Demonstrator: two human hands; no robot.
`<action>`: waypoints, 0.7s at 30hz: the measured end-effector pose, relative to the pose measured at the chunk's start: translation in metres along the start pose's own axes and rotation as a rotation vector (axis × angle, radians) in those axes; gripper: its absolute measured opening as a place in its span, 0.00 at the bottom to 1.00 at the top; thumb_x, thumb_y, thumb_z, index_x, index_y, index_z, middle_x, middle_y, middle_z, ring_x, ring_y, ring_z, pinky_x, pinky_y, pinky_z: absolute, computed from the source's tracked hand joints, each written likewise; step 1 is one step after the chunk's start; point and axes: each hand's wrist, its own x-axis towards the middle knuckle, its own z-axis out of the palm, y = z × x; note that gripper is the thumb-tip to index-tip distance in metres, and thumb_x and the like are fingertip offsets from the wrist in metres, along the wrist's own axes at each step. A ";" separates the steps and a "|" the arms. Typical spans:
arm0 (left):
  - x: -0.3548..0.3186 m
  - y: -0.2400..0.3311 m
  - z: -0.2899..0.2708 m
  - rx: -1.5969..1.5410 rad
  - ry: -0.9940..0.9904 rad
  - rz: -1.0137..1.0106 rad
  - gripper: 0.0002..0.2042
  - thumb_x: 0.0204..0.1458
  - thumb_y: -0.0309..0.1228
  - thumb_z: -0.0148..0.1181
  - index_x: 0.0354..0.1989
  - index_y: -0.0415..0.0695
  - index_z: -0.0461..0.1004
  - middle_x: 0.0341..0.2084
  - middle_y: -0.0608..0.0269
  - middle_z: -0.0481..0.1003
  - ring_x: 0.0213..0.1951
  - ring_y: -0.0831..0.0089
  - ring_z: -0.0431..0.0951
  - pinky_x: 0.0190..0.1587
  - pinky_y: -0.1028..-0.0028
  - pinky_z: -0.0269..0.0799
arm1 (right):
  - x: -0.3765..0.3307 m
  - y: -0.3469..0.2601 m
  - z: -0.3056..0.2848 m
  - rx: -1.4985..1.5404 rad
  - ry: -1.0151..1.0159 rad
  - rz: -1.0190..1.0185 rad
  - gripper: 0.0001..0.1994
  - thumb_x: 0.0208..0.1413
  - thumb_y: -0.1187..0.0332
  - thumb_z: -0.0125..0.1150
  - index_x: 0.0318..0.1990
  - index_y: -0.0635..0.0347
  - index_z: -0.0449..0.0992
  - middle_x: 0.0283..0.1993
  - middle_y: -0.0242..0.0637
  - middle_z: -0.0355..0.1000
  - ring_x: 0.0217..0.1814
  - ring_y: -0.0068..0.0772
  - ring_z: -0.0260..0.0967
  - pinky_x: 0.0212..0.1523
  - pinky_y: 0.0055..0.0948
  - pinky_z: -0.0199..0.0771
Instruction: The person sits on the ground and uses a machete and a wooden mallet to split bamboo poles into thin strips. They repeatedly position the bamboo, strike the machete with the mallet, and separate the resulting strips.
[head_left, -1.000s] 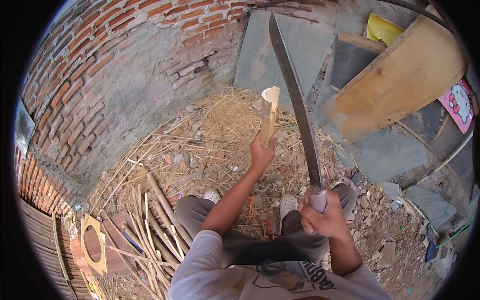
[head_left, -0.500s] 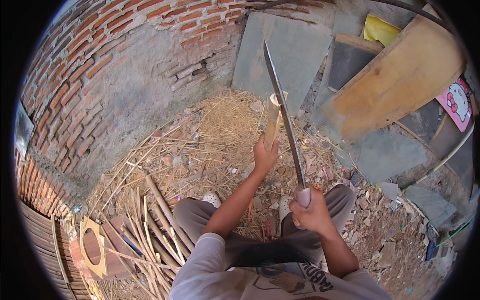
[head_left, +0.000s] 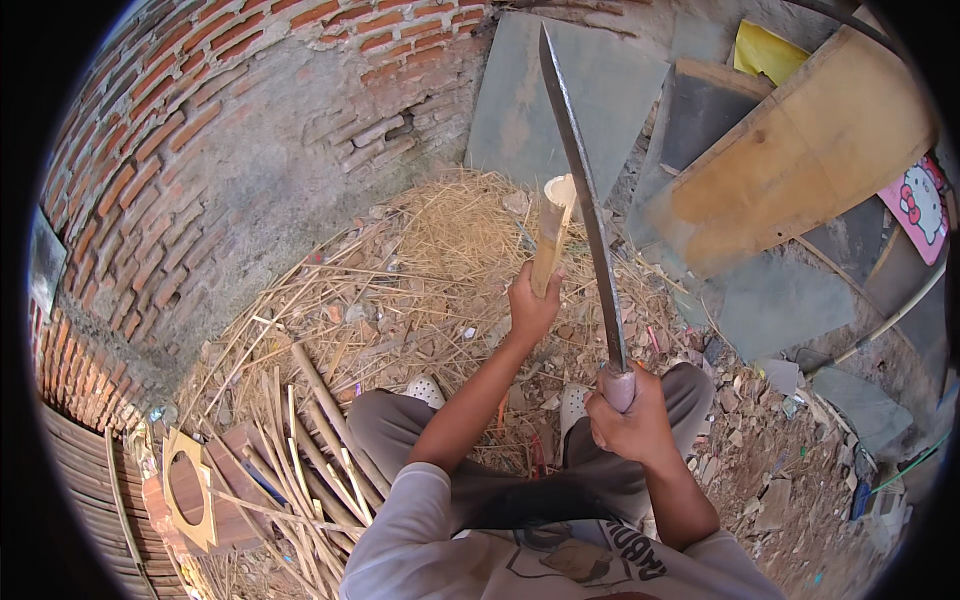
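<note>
My left hand (head_left: 534,305) is closed round the lower end of a split piece of bamboo (head_left: 551,235), which stands nearly upright in front of me. The top of the bamboo shows a pale, cut, curved end. In my right hand (head_left: 632,412) is the light-coloured handle of a machete (head_left: 590,195), its long dark blade pointing up and away, leaning slightly left. The blade passes just right of the bamboo's top, with a narrow gap between them in this view. My fingers wrap fully round the handle.
At lower left lies a pile of bamboo sticks (head_left: 310,460) beside a board with a round hole (head_left: 188,490). A brick wall (head_left: 250,150) curves round the left. Grey panels (head_left: 565,100) and a large tan board (head_left: 800,150) lean at the back. Straw and shavings (head_left: 455,235) cover the rubble ground.
The machete has lifted and shifted right, so its blade now stands apart from the bamboo's top, which it overlapped before. My left hand and the bamboo have barely moved.
</note>
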 end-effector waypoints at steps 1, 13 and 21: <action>-0.001 0.002 0.000 0.008 -0.016 -0.020 0.13 0.56 0.36 0.64 0.36 0.37 0.72 0.22 0.55 0.77 0.25 0.71 0.76 0.31 0.68 0.72 | 0.001 -0.005 -0.001 0.043 -0.015 0.072 0.07 0.49 0.76 0.59 0.37 0.66 0.70 0.19 0.29 0.66 0.16 0.18 0.63 0.17 0.24 0.63; 0.001 -0.004 -0.001 -0.009 0.010 0.033 0.12 0.56 0.33 0.64 0.38 0.37 0.73 0.24 0.55 0.78 0.26 0.72 0.78 0.31 0.70 0.72 | -0.001 -0.019 -0.005 0.004 0.024 0.068 0.04 0.51 0.77 0.59 0.32 0.63 0.69 0.20 0.27 0.65 0.22 0.14 0.63 0.21 0.21 0.63; -0.001 0.003 -0.001 0.000 -0.002 0.014 0.11 0.55 0.31 0.64 0.40 0.37 0.73 0.26 0.54 0.78 0.29 0.70 0.79 0.32 0.70 0.73 | -0.009 -0.048 -0.008 0.118 0.093 -0.166 0.06 0.49 0.78 0.60 0.29 0.60 0.68 0.23 0.26 0.65 0.24 0.13 0.60 0.25 0.20 0.62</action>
